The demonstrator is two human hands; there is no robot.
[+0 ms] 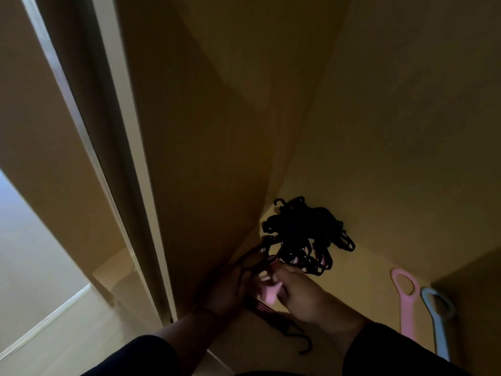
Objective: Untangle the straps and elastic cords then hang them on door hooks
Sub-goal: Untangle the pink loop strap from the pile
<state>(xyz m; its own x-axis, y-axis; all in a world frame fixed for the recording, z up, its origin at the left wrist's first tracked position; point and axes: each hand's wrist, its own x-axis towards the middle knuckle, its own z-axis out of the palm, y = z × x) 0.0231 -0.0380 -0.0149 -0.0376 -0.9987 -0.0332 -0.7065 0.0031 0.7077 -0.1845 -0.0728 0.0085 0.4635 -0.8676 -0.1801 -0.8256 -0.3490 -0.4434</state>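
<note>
A tangled heap of black straps and elastic cords lies on the floor in the corner where the door meets the wall. My left hand grips dark cords that run up into the heap. My right hand pinches a pink piece together with cords at the heap's near edge. A red striped elastic cord with a black hook end trails back between my wrists. The light is dim, so my fingers are hard to make out.
The brown door stands at the left with its white frame beside it. A pink looped handle and a blue-grey looped handle lie on the floor at the right. The wall closes the far side.
</note>
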